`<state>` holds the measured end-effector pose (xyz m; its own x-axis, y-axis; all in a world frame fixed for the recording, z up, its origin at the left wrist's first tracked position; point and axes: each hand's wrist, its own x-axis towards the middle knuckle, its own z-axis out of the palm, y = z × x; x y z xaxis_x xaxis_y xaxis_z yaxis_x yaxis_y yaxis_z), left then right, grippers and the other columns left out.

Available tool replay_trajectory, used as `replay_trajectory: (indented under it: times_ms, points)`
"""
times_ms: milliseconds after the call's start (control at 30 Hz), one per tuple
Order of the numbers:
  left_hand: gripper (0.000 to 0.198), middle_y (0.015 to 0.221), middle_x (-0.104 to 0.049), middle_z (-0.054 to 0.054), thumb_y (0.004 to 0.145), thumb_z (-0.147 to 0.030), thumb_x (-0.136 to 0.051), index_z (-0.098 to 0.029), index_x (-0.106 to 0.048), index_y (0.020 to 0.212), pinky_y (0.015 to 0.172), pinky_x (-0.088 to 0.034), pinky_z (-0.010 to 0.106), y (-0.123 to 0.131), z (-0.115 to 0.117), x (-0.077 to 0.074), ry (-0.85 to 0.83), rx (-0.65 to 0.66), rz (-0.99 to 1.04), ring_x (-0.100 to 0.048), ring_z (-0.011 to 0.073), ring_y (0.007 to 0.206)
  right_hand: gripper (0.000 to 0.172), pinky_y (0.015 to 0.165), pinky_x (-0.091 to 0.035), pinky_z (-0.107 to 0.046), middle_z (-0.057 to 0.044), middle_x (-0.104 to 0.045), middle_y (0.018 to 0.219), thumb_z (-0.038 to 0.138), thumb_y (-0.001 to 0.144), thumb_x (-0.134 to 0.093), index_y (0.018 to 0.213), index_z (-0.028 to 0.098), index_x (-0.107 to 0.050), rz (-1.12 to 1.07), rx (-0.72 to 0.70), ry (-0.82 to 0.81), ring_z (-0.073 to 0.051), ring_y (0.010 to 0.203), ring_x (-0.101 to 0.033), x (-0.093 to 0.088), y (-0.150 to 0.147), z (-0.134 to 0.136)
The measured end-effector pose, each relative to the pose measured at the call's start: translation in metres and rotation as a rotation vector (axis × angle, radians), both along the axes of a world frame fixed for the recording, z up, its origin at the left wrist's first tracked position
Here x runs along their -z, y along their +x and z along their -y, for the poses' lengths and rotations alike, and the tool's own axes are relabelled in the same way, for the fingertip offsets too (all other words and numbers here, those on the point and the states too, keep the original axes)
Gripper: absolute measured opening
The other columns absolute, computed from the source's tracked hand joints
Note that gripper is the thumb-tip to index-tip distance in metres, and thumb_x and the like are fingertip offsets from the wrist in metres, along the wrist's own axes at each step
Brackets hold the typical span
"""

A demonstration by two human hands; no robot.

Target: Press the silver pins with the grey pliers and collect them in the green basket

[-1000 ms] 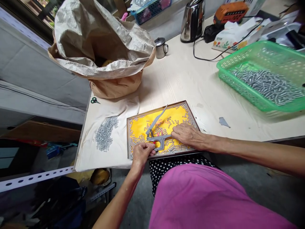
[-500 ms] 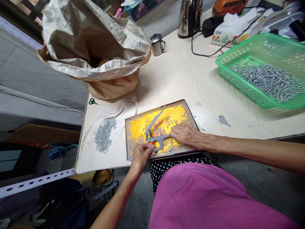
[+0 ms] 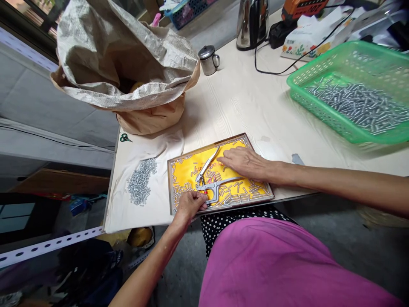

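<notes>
Taking the tray [image 3: 191,152] as the middle of the clock, with 12 straight ahead, the pink shirt [image 3: 271,260] and a dotted cloth [image 3: 243,219] lie nearest, at 6. The left hand [image 3: 191,204] comes over the tray's near edge between 7 and 8, thumb and fingers drawn together at the head of the grey pliers [image 3: 214,186]; whether they grip the pliers or a small part, I cannot tell. The pliers lie over the yellow lining near the tray's middle, handles spread wide, one toward 1, the other almost to 3. Between 2 and 3 the right hand [image 3: 244,164] is spread loosely flat, fingertips beside the upper handle and off the lower one; nothing shows in it, though its underside is hidden. Loose metal pins [image 3: 238,198] lie around the tray.

Just beyond, at 9, a heap of pins [image 3: 140,181] sits on a white cloth [image 3: 121,209]. Scissors [image 3: 125,137] lie at 10, and a big open sack [image 3: 153,117] stands between 10 and 11. At 2 is a green basket [image 3: 326,117] of pins. Farther off are a lidded mug [image 3: 209,64] at 12, a tissue box [image 3: 300,49] at 1 and a kettle [image 3: 247,30] between them.
</notes>
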<state>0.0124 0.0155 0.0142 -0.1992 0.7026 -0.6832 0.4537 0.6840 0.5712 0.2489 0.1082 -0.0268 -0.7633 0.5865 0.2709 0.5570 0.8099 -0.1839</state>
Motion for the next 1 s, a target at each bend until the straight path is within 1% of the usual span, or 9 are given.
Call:
replay_trajectory:
  times_ms: [167,267,300,333,433,500,667,833,1000]
  points:
    - [0.018,0.047,-0.063,-0.001,0.07,-0.024,-0.077,-0.013,-0.066,0.06,0.051,-0.044,0.02,0.002,0.0,-0.001,-0.007,-0.012,-0.012,-0.056,0.0095,0.043,0.026,0.072,-0.041,-0.034,-0.01,-0.062,0.105,0.017,0.097,-0.03,0.103,0.019,-0.055,0.018,0.05,-0.188,-0.02,0.084,-0.053,0.002,-0.009,-0.03]
    - [0.018,0.048,-0.064,-0.001,0.072,-0.024,-0.075,-0.013,-0.067,0.06,0.051,-0.044,0.02,0.001,0.0,0.0,0.0,-0.001,-0.024,-0.056,0.0097,0.044,0.029,0.083,-0.045,-0.037,-0.012,-0.064,0.113,0.029,0.1,-0.032,0.114,0.018,-0.055,0.001,0.017,-0.325,-0.022,0.096,-0.058,0.001,-0.01,-0.031]
    - [0.018,0.048,-0.064,-0.001,0.072,-0.024,-0.074,-0.013,-0.067,0.06,0.051,-0.044,0.02,0.0,0.0,0.0,0.004,0.008,-0.027,-0.056,0.0098,0.044,0.035,0.087,-0.045,-0.039,-0.014,-0.063,0.118,0.038,0.099,-0.038,0.121,0.017,-0.054,0.009,-0.001,-0.353,-0.024,0.101,-0.058,-0.002,-0.009,-0.03]
    - [0.018,0.049,-0.064,0.0,0.073,-0.024,-0.074,-0.013,-0.067,0.061,0.051,-0.044,0.02,-0.001,0.0,0.001,0.008,0.018,-0.03,-0.057,0.0099,0.044,0.048,0.089,-0.045,-0.041,-0.016,-0.062,0.122,0.049,0.095,-0.045,0.129,0.015,-0.051,0.026,-0.013,-0.373,-0.027,0.106,-0.058,-0.005,-0.009,-0.029]
    - [0.018,0.049,-0.065,0.0,0.072,-0.025,-0.074,-0.013,-0.068,0.061,0.052,-0.045,0.02,-0.003,0.001,0.003,0.011,0.032,-0.032,-0.057,0.0101,0.045,0.092,0.094,-0.043,-0.046,-0.019,-0.06,0.128,0.071,0.072,-0.066,0.14,0.013,-0.044,0.114,-0.02,-0.388,-0.034,0.113,-0.056,-0.017,-0.01,-0.03]
    - [0.017,0.049,-0.064,0.0,0.072,-0.025,-0.074,-0.013,-0.068,0.062,0.052,-0.045,0.02,-0.002,0.0,0.003,0.007,0.023,-0.03,-0.057,0.01,0.044,0.102,0.094,-0.041,-0.047,-0.019,-0.061,0.125,0.077,0.061,-0.07,0.137,0.013,-0.047,0.197,-0.013,-0.382,-0.035,0.112,-0.055,-0.026,-0.012,-0.032]
    - [0.014,0.048,-0.064,-0.001,0.073,-0.021,-0.071,-0.013,-0.067,0.062,0.052,-0.046,0.02,0.0,0.001,0.002,0.007,-0.001,-0.028,-0.057,0.0098,0.044,0.099,0.09,-0.038,-0.049,-0.018,-0.064,0.112,0.082,0.059,-0.066,0.124,0.008,-0.056,0.409,-0.016,-0.272,-0.035,0.102,-0.056,-0.036,-0.016,-0.029]
    - [0.014,0.048,-0.064,-0.001,0.074,-0.022,-0.07,-0.013,-0.067,0.063,0.051,-0.046,0.021,-0.001,0.001,0.002,0.017,0.017,-0.032,-0.057,0.0103,0.044,0.084,0.085,-0.037,-0.047,-0.015,-0.063,0.1,0.082,0.067,-0.058,0.109,0.009,-0.062,0.358,-0.018,-0.128,-0.031,0.096,-0.055,-0.029,-0.014,-0.018]
    - [0.013,0.049,-0.064,-0.001,0.073,-0.022,-0.071,-0.013,-0.068,0.063,0.052,-0.046,0.021,-0.002,0.001,0.004,0.033,0.05,-0.055,-0.058,0.0108,0.045,0.079,0.085,-0.037,-0.046,-0.015,-0.062,0.1,0.082,0.069,-0.056,0.101,0.01,-0.063,0.348,-0.034,-0.067,-0.029,0.093,-0.052,-0.023,-0.011,-0.013]
